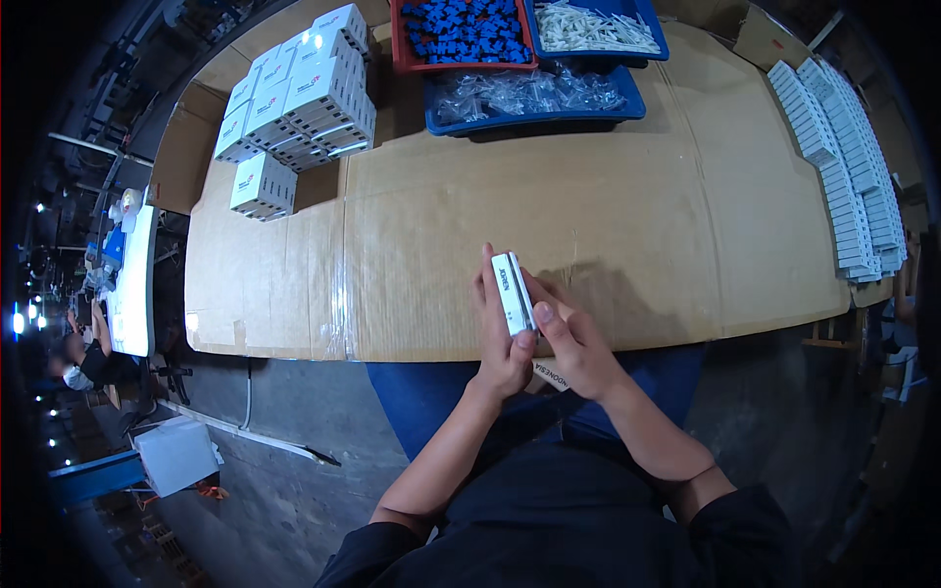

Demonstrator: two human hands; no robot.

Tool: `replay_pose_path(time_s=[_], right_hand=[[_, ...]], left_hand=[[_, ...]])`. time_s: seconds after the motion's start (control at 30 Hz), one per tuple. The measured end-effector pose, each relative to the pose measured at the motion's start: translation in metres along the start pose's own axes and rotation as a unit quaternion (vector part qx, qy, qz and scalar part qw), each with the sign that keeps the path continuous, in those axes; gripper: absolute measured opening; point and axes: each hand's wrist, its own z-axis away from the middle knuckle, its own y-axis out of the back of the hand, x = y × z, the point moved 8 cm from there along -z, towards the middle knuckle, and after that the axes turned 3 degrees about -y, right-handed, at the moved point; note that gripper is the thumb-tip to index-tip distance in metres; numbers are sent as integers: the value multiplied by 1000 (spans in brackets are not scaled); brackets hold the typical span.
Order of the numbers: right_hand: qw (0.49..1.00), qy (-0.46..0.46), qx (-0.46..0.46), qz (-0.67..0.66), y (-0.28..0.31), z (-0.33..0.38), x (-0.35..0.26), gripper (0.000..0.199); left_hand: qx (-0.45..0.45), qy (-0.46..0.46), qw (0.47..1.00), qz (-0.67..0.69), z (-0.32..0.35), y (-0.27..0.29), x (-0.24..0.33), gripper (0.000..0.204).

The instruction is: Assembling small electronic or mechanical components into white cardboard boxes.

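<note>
Both hands hold one small white box (513, 292) at the near edge of the table (627, 235), above the person's lap. Left hand (502, 338): fingers wrapped around the box's left side and back, thumb pressed on its lower end. Right hand (576, 345): closed against the box's right side, thumb tip at its lower right corner. The box stands on end, narrow face toward the camera, tilted slightly left at the top.

The table is covered with flattened brown cardboard, taped at one seam left of centre.

Count of trays at the far edge: three.
- One red tray (461, 34), holding many small blue parts; too many and too small to count.
- One blue tray (600, 27) at far right, holding thin white pieces, uncountable.
- One blue tray (534, 98) in front of these two, holding clear plastic bags; number not discernible.

Far left: a stack of white cartons (299, 93), roughly a dozen visible, stacked in at least two layers; exact number cannot be told. One more white carton (263, 186) stands alone just in front of the stack.

Right edge: flat white boxes (843, 147) laid in about three long overlapping rows, several dozen in all; individual count not possible.

Beyond the left edge of the table, one white box (176, 453) sits on the floor.
</note>
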Motion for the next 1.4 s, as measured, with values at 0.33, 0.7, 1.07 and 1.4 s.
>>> replay_pose_path(time_s=[0.33,0.7,1.07,1.4], right_hand=[[876,282,4,391,20,8,-30,89],[833,433,24,344,13,15,-38,84],[979,189,70,-16,35,-9,7,75],[932,240,7,270,19,-2,-9,59]], left_hand=[[-63,368,842,389,25,-36,-13,77],[-84,419,790,440,36,-41,4,74],[-102,176,957,209,25,-42,-11,76],[48,348,859,374,24,-24,-38,64]])
